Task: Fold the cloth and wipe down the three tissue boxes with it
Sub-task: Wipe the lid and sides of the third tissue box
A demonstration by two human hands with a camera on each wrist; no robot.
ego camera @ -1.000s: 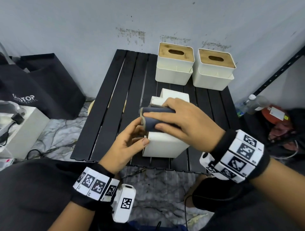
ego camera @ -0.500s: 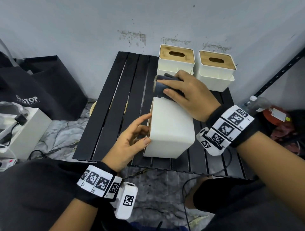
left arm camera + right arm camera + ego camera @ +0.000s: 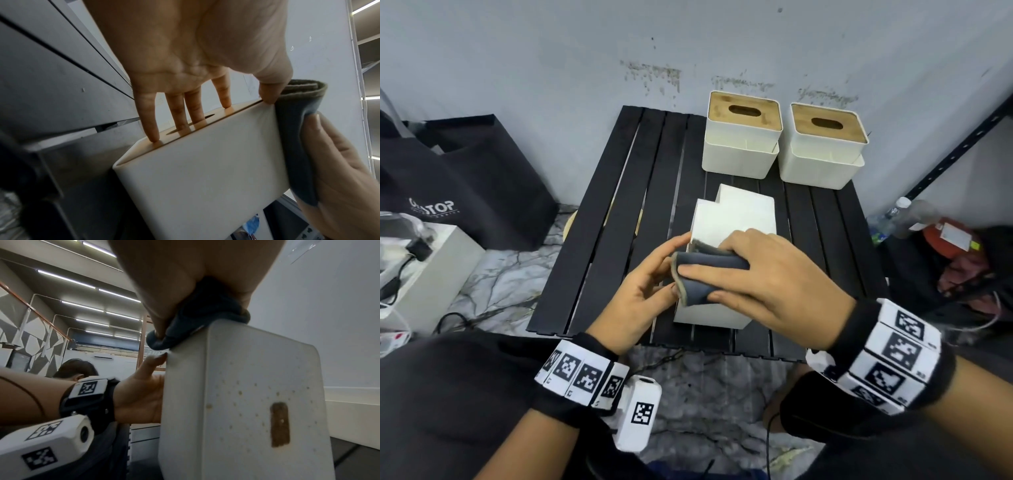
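Observation:
One white tissue box [image 3: 736, 219] lies on its side in the middle of the black slatted table [image 3: 619, 240]. My left hand [image 3: 671, 263] braces its wooden lid face with straight fingers [image 3: 152, 129], the thumb on the edge. My right hand [image 3: 739, 274] grips the folded dark grey cloth [image 3: 709, 260] and presses it on the box's upper face at the near left edge. The cloth [image 3: 296, 129] hangs slightly over that edge. Two more tissue boxes [image 3: 741, 137] [image 3: 825, 147] stand upright at the back, wooden lids up.
The wall rises right behind the table. A black bag [image 3: 465, 192] and a white box [image 3: 431, 274] sit on the floor at the left. A plastic bottle [image 3: 904, 216], a red item [image 3: 948, 240] and a dark metal shelf post [image 3: 962, 137] are at the right.
My right hand slid the cloth along the box's upper face to the far end, then back to the near end. My left hand stayed against the lid side.

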